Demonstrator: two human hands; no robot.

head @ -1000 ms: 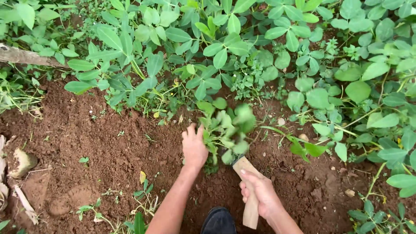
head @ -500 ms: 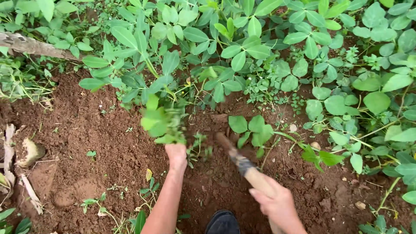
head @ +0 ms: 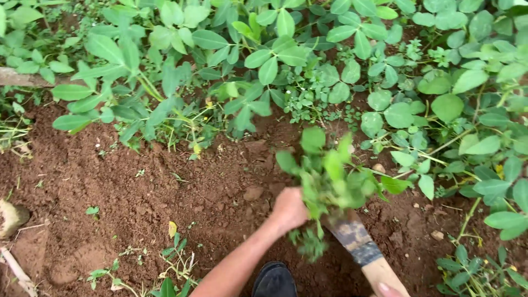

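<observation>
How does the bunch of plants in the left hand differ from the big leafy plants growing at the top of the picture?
The bunch of plants is gripped in the left hand and lifted off the soil; the big leafy plants stand rooted in the ground. The bunch is blurred and small-leaved; the rooted plants are sharp, with larger oval leaves. The bunch hangs over the tool blade; the rooted plants lie beyond it. Both are green.

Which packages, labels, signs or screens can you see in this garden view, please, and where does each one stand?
None are in view: only red-brown soil, green leafy plants, the left hand gripping a pulled weed clump, and a wooden-handled digging tool at the lower right.
</observation>
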